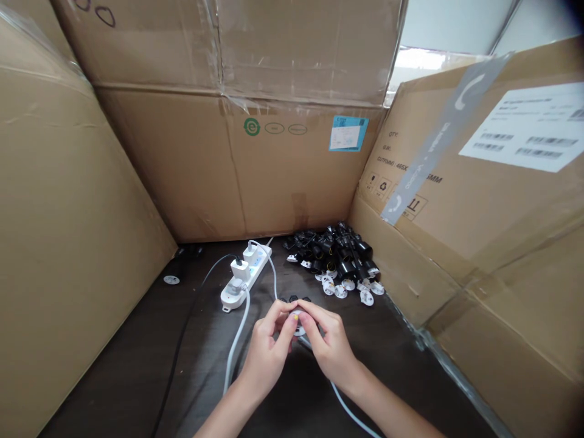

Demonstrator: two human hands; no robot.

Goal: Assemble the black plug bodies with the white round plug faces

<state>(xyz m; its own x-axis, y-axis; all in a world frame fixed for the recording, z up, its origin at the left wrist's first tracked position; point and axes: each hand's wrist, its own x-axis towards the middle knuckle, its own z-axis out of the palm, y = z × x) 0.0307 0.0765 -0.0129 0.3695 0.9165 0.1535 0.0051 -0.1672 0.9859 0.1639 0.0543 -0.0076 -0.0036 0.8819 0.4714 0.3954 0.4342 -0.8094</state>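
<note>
My left hand [269, 350] and my right hand [331, 344] meet at the middle of the dark table top [137, 365]. Their fingertips pinch a small white round plastic part [298, 323] from both sides, and the fingers hide most of it. A black piece [293, 298] shows just beyond my fingers. Further back lies a heap of black electrical sockets [335, 258] with white round plug-like parts [340, 291] along its front. A white power strip [244, 274] with plugged-in white adapters lies to the left of my hands.
Cardboard panels [77, 213] wall the table on the left, back and right. A pale cable [237, 350] runs from the power strip past my left wrist, and another [351, 410] passes under my right forearm. A white disc [171, 280] lies at the back left.
</note>
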